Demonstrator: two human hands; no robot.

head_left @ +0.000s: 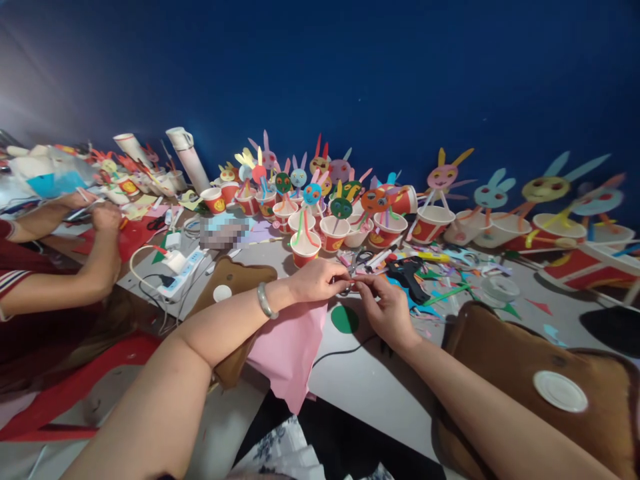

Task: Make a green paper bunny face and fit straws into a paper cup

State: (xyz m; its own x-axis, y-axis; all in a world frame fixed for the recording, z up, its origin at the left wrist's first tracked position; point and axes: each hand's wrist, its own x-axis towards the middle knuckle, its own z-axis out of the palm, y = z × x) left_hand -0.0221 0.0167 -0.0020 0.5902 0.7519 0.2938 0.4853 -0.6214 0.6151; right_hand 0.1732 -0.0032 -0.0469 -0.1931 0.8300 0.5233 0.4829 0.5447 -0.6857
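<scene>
My left hand [319,281], with a bangle on its wrist, is closed in a pinch above the table. Close to it on the right, my right hand [390,312] pinches too, the fingertips almost meeting. A thin reddish strip [353,281] spans the small gap between them; its material is too small to make out. Just behind the fingers lie dark-handled scissors [361,259]. Beneath the hands is a round green paper disc [345,320], and a large pink paper sheet [295,353] hangs over the table edge below my left forearm.
Paper cups [306,248] with paper rabbit heads line the blue wall. A black glue gun [407,277] lies among paper scraps at right. Brown cushions [510,373] flank my arms. Leftward are a power strip [185,273], a flask [189,160] and another person's hands [107,217].
</scene>
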